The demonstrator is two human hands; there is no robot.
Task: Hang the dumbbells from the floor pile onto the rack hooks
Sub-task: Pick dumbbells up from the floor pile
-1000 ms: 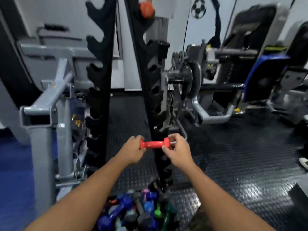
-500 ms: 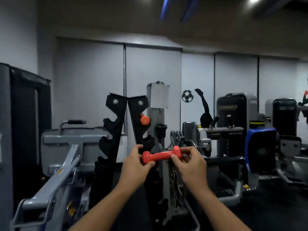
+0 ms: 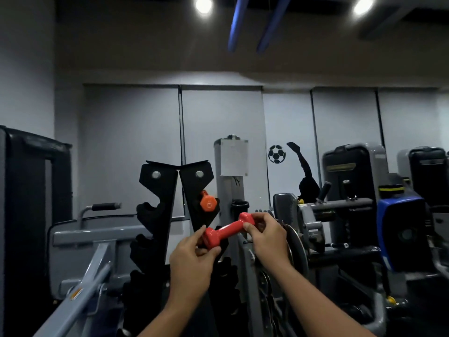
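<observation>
A small red dumbbell (image 3: 228,229) is held up in front of the black rack (image 3: 167,215), tilted with its right end higher. My left hand (image 3: 192,261) grips its lower left head, and my right hand (image 3: 267,234) pinches its upper right head. The rack has two notched black uprights joined at the top. An orange dumbbell (image 3: 208,203) hangs in the top hook of the right upright, just above and left of the red one. The floor pile is out of view.
A grey machine frame (image 3: 92,271) slants up at the lower left beside the rack. A grey post with a white sheet (image 3: 233,161) stands behind the rack. Weight machines (image 3: 349,215) crowd the right side, with a blue-padded one (image 3: 401,229) at far right.
The view swung up from the floor pile to the top of the rack. Both hands raised the red dumbbell, and it tilted from level to right end high.
</observation>
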